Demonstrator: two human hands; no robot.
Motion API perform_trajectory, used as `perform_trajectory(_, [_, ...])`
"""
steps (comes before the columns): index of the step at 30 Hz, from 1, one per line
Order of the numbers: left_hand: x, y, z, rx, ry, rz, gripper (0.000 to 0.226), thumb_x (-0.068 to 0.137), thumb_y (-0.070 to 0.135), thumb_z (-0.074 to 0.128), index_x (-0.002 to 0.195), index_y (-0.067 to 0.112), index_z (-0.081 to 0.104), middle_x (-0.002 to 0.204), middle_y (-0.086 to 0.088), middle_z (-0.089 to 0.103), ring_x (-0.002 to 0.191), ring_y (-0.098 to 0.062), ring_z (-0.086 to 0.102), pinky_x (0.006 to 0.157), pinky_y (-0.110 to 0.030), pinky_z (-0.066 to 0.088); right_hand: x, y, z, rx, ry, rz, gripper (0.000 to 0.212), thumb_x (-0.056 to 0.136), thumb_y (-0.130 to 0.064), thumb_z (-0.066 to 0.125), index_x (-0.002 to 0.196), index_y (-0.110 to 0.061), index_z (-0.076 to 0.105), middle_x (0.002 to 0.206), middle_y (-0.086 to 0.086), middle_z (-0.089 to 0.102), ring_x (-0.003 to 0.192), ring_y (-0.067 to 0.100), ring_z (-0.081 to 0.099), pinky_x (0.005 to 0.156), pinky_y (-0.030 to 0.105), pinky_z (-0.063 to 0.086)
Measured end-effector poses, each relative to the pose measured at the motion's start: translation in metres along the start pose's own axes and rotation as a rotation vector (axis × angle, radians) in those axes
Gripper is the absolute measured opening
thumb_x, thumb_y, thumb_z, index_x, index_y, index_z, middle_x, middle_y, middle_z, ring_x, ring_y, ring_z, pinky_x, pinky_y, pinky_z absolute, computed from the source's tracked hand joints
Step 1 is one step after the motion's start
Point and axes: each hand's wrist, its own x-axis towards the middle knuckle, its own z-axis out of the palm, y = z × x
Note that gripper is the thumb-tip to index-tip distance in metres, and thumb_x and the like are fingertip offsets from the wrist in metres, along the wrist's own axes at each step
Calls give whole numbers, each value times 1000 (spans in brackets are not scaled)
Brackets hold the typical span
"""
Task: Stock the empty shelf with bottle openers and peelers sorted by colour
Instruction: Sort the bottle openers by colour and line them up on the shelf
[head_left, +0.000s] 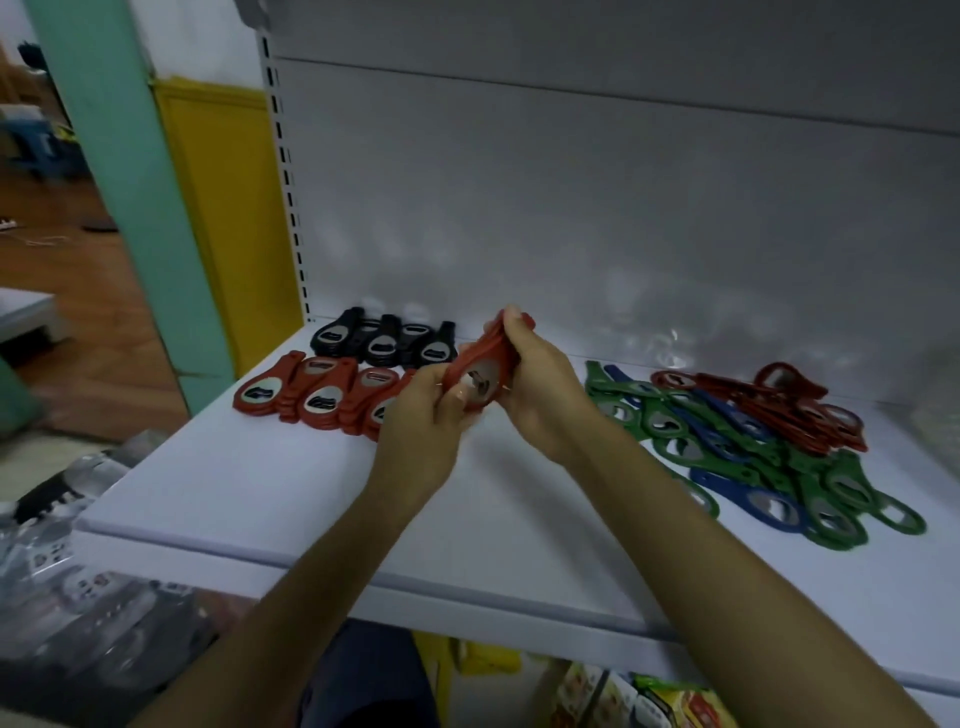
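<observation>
Both forearms reach in over the front edge of the shelf, meeting above its middle.

Left hand: fingers curled, grip clamped on the near, round end of a red opener bundle. Right hand: grip wrapped round the far, narrow end of the same bundle, thumb on top. So there is one bundle, held by two hands, off the shelf surface. I can't tell how many pieces are in it.

Key relation: the bundle's long axis runs from near-left to far-right, tilted up at the far end. The red row lies just left of and below the bundle, near the left edge of the shelf, its pieces angled roughly the same way. The row's free end is at its right, right under the left hand, so the left hand is the nearer one and the drop is likely short, down and left.

Counts:
- Red row: 4 piles, the fourth partly hidden by the left hand.
- Black row, behind the red one toward the back-left corner: about 4 pieces showing.
- Mixed heap towards the right edge, well apart from the hands: green, blue and red tangled, too many to count.

Judgement: sorting is partway, with the heap not yet sorted.
</observation>
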Motion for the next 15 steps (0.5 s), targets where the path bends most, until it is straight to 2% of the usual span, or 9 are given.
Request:
perform_trajectory(2, [6,1,-10,-228,-63,-76,14,97,5,44,100,13,54,100,-5,63,94,-19,65,80,-27,56,-3,-5,-19,-225,-159,-98,23,98,-22,50,114,-9,59,97,1,71,97,17,66,89,32,53])
perform_trajectory(4, [9,1,-17,-193,-154,-90,15,98,7,43,100,18,54,100,-5,65,86,-14,68,73,-24,56,-5,-10,-33,-378,-200,-202,23,94,-13,55,116,-7,60,95,1,71,92,14,67,84,30,54])
perform_trajectory(6, [9,-2,-25,95,-194,-45,14,99,20,42,107,21,53,101,-7,67,81,-12,68,71,-25,54,-4,-11,-37,-435,-202,-291,20,91,-10,59,111,-8,61,91,5,71,87,13,69,79,29,57])
perform_trajectory(8, [8,-9,-38,555,-171,107,31,100,29,39,125,16,52,110,-6,67,97,-16,64,84,-25,49,-2,-8,-34,-489,-189,-364,16,90,-8,61,106,-10,61,93,12,71,88,17,69,77,31,59])
perform_trajectory(10, [6,-14,-52,885,-165,164,40,100,24,39,138,13,43,129,-7,58,118,-21,54,99,-28,39,2,1,-32,-710,-117,-519,17,88,-9,65,104,-12,62,95,9,71,88,16,69,80,33,58])
perform_trajectory(12, [3,-19,-62,1015,-191,140,40,97,15,42,138,13,45,133,-9,55,121,-24,51,103,-32,37,5,17,-31,-1007,-102,-686,26,87,-14,68,112,-11,63,100,1,70,94,15,66,83,36,55])
perform_trajectory(15, [0,-25,-66,1038,-215,194,37,93,7,46,128,10,56,127,-11,59,117,-27,54,100,-34,39,7,42,-23,-1303,-218,-814,26,88,-16,65,114,-12,67,104,6,71,97,26,64,83,44,52])
